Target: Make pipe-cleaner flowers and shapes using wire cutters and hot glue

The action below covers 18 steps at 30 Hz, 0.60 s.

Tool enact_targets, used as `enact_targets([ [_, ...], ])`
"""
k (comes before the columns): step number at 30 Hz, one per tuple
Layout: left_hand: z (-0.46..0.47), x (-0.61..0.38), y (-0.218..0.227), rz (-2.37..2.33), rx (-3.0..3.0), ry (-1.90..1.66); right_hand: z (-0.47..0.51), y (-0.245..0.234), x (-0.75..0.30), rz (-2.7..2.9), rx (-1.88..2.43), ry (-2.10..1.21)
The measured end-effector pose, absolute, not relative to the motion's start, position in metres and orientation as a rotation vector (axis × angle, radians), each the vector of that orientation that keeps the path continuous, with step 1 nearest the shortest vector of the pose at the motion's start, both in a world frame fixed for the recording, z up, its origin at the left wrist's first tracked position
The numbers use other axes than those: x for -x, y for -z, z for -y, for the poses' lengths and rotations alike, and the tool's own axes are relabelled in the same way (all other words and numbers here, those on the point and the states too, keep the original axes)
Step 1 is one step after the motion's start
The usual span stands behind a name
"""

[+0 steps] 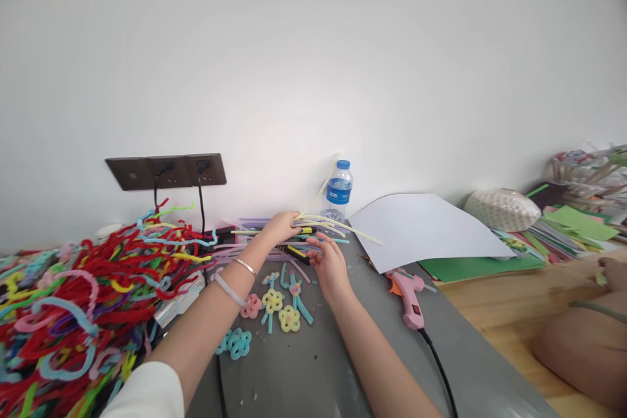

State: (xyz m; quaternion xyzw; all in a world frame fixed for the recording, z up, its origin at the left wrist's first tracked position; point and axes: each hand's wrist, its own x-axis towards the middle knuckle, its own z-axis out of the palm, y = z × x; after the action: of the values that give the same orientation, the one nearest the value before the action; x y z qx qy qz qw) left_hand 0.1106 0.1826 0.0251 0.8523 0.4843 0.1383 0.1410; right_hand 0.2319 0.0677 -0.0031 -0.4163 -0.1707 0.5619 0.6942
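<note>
My left hand (281, 227) is closed around a bundle of pale yellow pipe cleaners (337, 222) near the wall. To its right, my right hand (329, 268) has its fingers loosely bent and apart, and nothing shows in them. Close to those fingertips lies a black-and-yellow tool (297, 253), perhaps a cutter. Purple and pink pipe cleaners (230, 252) lie under and beside my left hand. Between my forearms are small pipe-cleaner flowers: a pink one (251, 305), yellow ones (289, 318) and blue ones (240, 343).
A large tangle of pipe cleaners (117, 281) fills the left. A water bottle (339, 189) stands by the wall. White paper (426, 232) and a corded pink glue gun (409, 297) lie to the right. Another person's arm (582, 353) is at the right edge.
</note>
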Motion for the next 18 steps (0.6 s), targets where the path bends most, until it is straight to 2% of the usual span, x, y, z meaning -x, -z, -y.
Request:
enact_targets([
  [11, -0.182, -0.129, -0.028, -1.416, -2.533, -0.461, -0.069, 0.003, -0.232, 0.414, 0.942, -1.255],
  [18, -0.176, -0.117, -0.058, -1.441, -2.564, -0.926, -0.069, 0.004, -0.232, 0.433, 0.943, -1.248],
])
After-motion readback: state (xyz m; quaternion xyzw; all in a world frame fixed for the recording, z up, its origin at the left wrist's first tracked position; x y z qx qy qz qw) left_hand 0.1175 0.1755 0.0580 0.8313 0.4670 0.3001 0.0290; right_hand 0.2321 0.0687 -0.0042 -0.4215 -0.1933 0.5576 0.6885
